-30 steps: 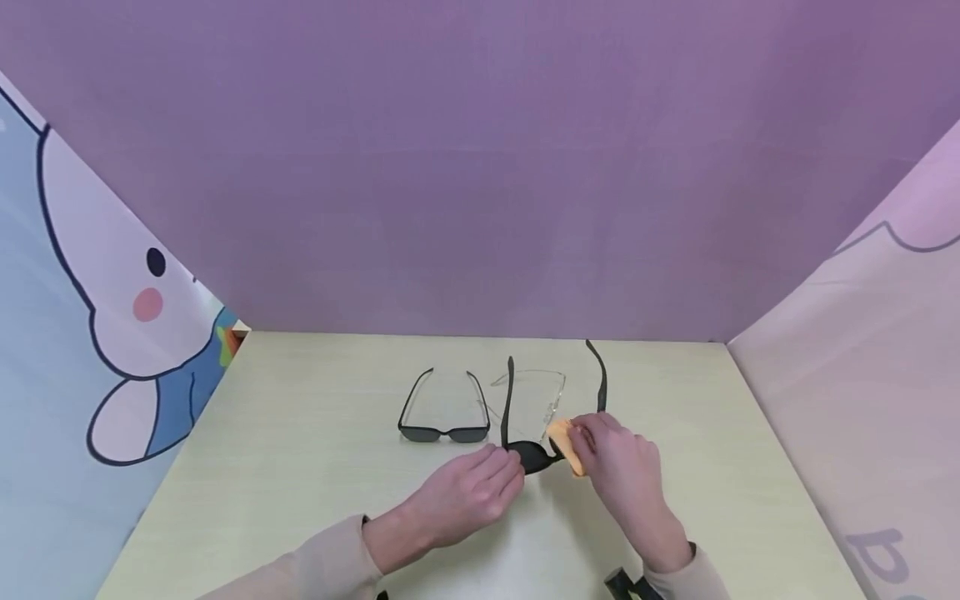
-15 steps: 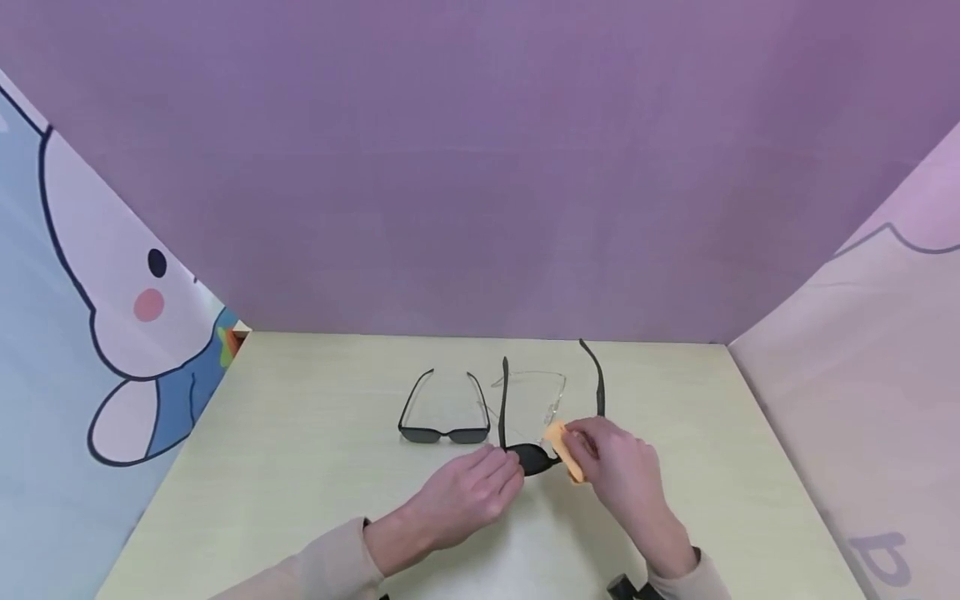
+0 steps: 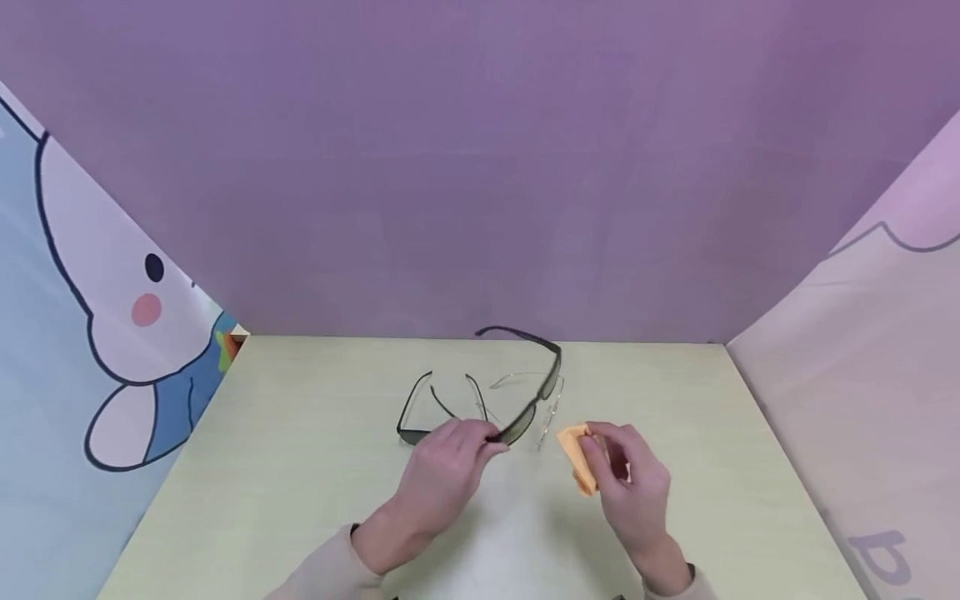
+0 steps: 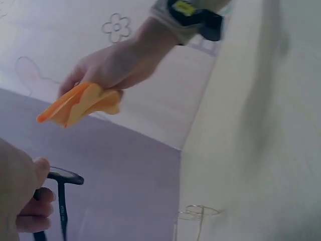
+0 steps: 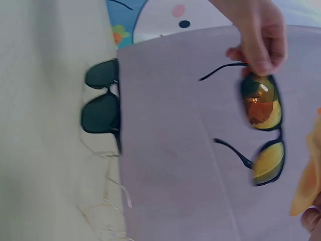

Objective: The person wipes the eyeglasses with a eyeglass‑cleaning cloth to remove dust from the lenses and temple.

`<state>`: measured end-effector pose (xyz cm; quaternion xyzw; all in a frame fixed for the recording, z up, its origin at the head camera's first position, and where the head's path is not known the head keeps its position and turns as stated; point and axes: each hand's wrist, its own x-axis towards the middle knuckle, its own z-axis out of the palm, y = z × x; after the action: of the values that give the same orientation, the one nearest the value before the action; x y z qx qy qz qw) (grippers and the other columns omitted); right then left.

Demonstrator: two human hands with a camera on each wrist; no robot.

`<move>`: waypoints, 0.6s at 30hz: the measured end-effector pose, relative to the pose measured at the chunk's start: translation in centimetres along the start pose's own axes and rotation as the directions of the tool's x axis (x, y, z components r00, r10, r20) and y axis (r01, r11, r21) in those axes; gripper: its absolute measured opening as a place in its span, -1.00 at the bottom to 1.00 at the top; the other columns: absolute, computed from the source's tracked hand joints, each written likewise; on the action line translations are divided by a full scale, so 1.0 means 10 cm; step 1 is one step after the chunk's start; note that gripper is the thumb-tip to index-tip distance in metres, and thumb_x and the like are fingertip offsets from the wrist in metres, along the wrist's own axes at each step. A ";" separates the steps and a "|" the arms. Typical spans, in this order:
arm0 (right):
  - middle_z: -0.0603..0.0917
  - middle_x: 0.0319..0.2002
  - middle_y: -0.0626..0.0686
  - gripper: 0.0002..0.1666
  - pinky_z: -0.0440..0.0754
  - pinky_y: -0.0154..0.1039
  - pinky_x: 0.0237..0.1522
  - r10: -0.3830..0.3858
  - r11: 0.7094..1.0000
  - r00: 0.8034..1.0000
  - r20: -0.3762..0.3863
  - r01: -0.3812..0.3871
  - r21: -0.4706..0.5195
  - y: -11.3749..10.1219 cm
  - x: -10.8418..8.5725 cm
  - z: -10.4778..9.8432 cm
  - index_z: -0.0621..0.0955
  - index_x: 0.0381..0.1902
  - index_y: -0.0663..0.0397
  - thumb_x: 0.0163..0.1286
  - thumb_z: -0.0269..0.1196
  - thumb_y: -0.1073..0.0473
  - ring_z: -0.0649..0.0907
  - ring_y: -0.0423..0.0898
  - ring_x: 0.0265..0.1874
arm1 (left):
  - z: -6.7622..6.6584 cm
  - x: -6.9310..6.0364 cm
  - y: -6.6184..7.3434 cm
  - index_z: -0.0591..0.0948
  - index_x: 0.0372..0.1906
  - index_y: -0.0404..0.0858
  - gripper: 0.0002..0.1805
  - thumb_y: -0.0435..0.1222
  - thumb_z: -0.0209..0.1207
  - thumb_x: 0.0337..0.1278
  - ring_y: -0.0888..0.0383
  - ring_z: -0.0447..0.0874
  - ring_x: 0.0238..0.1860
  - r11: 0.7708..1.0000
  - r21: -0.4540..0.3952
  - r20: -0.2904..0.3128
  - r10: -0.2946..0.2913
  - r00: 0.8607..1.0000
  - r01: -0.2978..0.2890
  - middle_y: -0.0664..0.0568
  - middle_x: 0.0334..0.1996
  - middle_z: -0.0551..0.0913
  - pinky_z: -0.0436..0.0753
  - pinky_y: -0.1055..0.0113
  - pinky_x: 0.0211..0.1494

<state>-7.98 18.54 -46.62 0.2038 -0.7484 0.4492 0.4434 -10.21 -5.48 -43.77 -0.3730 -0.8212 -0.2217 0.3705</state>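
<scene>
My left hand [image 3: 444, 473] pinches one end of a pair of black-framed sunglasses [image 3: 519, 423], held above the table at a slant with its arms pointing up and to the left. Yellow-orange reflections show on its lenses [image 5: 267, 161] in the right wrist view. To the right, my right hand [image 3: 634, 490] pinches a folded orange cloth [image 3: 576, 457] between thumb and fingers, apart from the glasses. In the left wrist view the cloth [image 4: 80, 104] hangs from the right hand [image 4: 113, 65], while the left fingers grip the frame [image 4: 65, 175] at the lower left.
Partly behind the left hand, dark sunglasses [image 3: 414, 436] lie on the pale table [image 3: 315, 417]. Thin wire-framed glasses [image 3: 551, 412] lie to their right, partly covered by the held pair. A purple panel [image 3: 480, 208] stands behind the table, with printed cloths at both sides.
The held sunglasses have turned from facing forward to a slant, with their far end raised and swung left. My right hand and the cloth have come away from the lens.
</scene>
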 end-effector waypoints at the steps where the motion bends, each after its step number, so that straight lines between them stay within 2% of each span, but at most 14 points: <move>1: 0.46 -0.60 -0.04 -0.60 0.24 -0.58 -0.69 -0.007 1.000 1.000 -0.008 0.007 0.021 -0.01 -0.02 0.02 0.67 -0.25 0.39 0.50 0.31 0.05 0.32 -0.34 -0.65 | -0.02 0.01 0.00 0.63 -0.24 -0.30 -0.73 -0.14 0.18 0.45 0.22 0.66 -0.44 0.995 -0.069 0.003 -0.074 0.997 0.074 0.03 -0.39 0.72 0.69 0.47 -0.36; 2: 0.47 -0.60 -0.02 -0.58 0.25 -0.58 -0.69 -0.011 0.999 1.000 -0.009 0.011 0.044 -0.01 -0.05 0.05 0.66 -0.26 0.41 0.50 0.31 0.05 0.33 -0.33 -0.66 | -0.03 0.01 0.00 0.63 -0.23 -0.31 -0.76 -0.17 0.25 0.38 0.23 0.66 -0.44 0.975 -0.153 0.023 -0.157 0.987 0.159 0.03 -0.39 0.73 0.70 0.48 -0.37; 3: 0.47 -0.60 -0.01 -0.58 0.25 -0.58 -0.69 -0.011 0.998 1.000 -0.006 0.011 0.063 -0.03 -0.07 0.08 0.65 -0.26 0.42 0.50 0.31 0.05 0.33 -0.33 -0.66 | -0.05 0.02 0.00 0.63 -0.22 -0.31 -0.78 -0.20 0.31 0.32 0.24 0.67 -0.44 0.937 -0.246 0.058 -0.243 0.968 0.249 0.02 -0.39 0.73 0.69 0.47 -0.38; 4: 0.49 -0.59 -0.01 -0.58 0.26 -0.57 -0.69 -0.007 0.997 1.000 0.003 0.006 0.079 -0.04 -0.09 0.11 0.65 -0.25 0.42 0.50 0.31 0.06 0.34 -0.32 -0.65 | -0.07 0.04 0.01 0.63 -0.21 -0.31 -0.80 -0.24 0.34 0.28 0.24 0.68 -0.43 0.872 -0.348 0.105 -0.329 0.939 0.344 0.01 -0.39 0.74 0.71 0.46 -0.36; 5: 0.52 -0.57 -0.01 -0.59 0.27 -0.57 -0.68 0.000 0.996 1.000 0.016 -0.002 0.090 -0.06 -0.10 0.13 0.65 -0.24 0.40 0.50 0.30 0.05 0.35 -0.32 -0.65 | -0.09 0.05 0.01 0.62 -0.20 -0.32 -0.82 -0.30 0.36 0.26 0.24 0.70 -0.41 0.778 -0.450 0.168 -0.409 0.897 0.439 -0.01 -0.37 0.75 0.73 0.44 -0.33; 6: 0.53 -0.56 -0.01 -0.60 0.28 -0.58 -0.68 0.005 0.995 1.000 0.027 -0.008 0.100 -0.08 -0.12 0.16 0.65 -0.23 0.38 0.51 0.30 0.05 0.36 -0.32 -0.65 | -0.11 0.07 0.02 0.62 -0.18 -0.34 -0.84 -0.35 0.35 0.27 0.23 0.71 -0.39 0.656 -0.544 0.239 -0.476 0.846 0.523 -0.04 -0.35 0.75 0.74 0.42 -0.29; 7: 0.54 -0.56 -0.01 -0.62 0.29 -0.57 -0.67 0.007 0.994 0.999 0.037 -0.011 0.109 -0.10 -0.13 0.19 0.65 -0.21 0.37 0.50 0.30 0.06 0.36 -0.32 -0.65 | -0.12 0.08 0.02 0.61 -0.15 -0.36 -0.86 -0.38 0.31 0.31 0.22 0.72 -0.37 0.518 -0.615 0.315 -0.531 0.787 0.595 -0.05 -0.33 0.76 0.76 0.39 -0.24; 9: 0.54 -0.55 -0.02 -0.62 0.31 -0.57 -0.66 0.001 0.993 0.999 0.046 -0.007 0.116 -0.14 -0.14 0.25 0.65 -0.19 0.36 0.51 0.30 0.06 0.37 -0.31 -0.64 | -0.15 0.11 0.03 0.59 -0.09 -0.43 -0.86 -0.40 0.22 0.40 0.19 0.75 -0.31 0.236 -0.705 0.451 -0.579 0.679 0.669 -0.08 -0.27 0.76 0.78 0.32 -0.12; 10: 0.54 -0.54 -0.02 -0.62 0.31 -0.57 -0.66 -0.003 0.993 0.999 0.047 -0.002 0.116 -0.15 -0.14 0.28 0.65 -0.17 0.36 0.52 0.29 0.05 0.38 -0.31 -0.64 | -0.15 0.12 0.03 0.57 -0.04 -0.46 -0.83 -0.39 0.18 0.45 0.18 0.75 -0.27 0.105 -0.731 0.508 -0.576 0.640 0.675 -0.08 -0.23 0.76 0.78 0.30 -0.05; 11: 0.55 -0.53 -0.01 -0.62 0.32 -0.57 -0.66 -0.010 0.993 0.999 0.041 0.006 0.117 -0.17 -0.14 0.30 0.65 -0.17 0.37 0.52 0.28 0.06 0.38 -0.31 -0.64 | -0.15 0.12 0.04 0.55 0.00 -0.47 -0.80 -0.38 0.14 0.49 0.18 0.75 -0.24 -0.015 -0.744 0.557 -0.566 0.607 0.668 -0.08 -0.20 0.75 0.77 0.30 0.01; 12: 0.54 -0.52 -0.01 -0.62 0.32 -0.56 -0.66 -0.016 0.993 0.999 0.033 0.012 0.115 -0.18 -0.14 0.33 0.65 -0.16 0.38 0.53 0.28 0.07 0.38 -0.30 -0.63 | -0.15 0.12 0.04 0.54 0.02 -0.46 -0.79 -0.36 0.11 0.52 0.20 0.74 -0.21 -0.120 -0.749 0.596 -0.553 0.582 0.652 -0.05 -0.17 0.75 0.75 0.31 0.05; 14: 0.56 -0.48 0.02 -0.63 0.33 -0.54 -0.65 -0.023 0.993 1.000 0.011 0.021 0.117 -0.19 -0.13 0.37 0.66 -0.15 0.40 0.54 0.27 0.09 0.39 -0.29 -0.62 | -0.14 0.12 0.07 0.57 0.01 -0.38 -0.83 -0.34 0.08 0.55 0.22 0.72 -0.18 -0.298 -0.740 0.653 -0.533 0.538 0.603 0.01 -0.15 0.72 0.73 0.35 0.08; 16: 0.56 -0.46 0.05 -0.65 0.33 -0.51 -0.66 -0.019 0.993 1.000 -0.015 0.020 0.116 -0.18 -0.12 0.41 0.66 -0.14 0.41 0.54 0.26 0.12 0.38 -0.27 -0.61 | -0.11 0.11 0.10 0.61 -0.07 -0.26 -0.88 -0.33 0.08 0.55 0.25 0.71 -0.17 -0.430 -0.718 0.692 -0.525 0.495 0.548 0.05 -0.16 0.69 0.71 0.41 0.08; 18: 0.55 -0.45 0.08 -0.67 0.33 -0.48 -0.67 -0.014 0.993 0.999 -0.039 0.018 0.119 -0.18 -0.11 0.44 0.65 -0.15 0.43 0.53 0.27 0.16 0.38 -0.26 -0.61 | -0.08 0.10 0.12 0.65 -0.18 -0.18 -0.86 -0.35 0.09 0.53 0.26 0.71 -0.18 -0.508 -0.693 0.720 -0.532 0.447 0.512 0.06 -0.18 0.68 0.70 0.45 0.06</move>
<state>-8.29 13.82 -47.55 0.2271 -0.7099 0.4934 0.4484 -9.33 -4.77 -42.35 -0.0074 -0.4476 -0.8749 -0.1846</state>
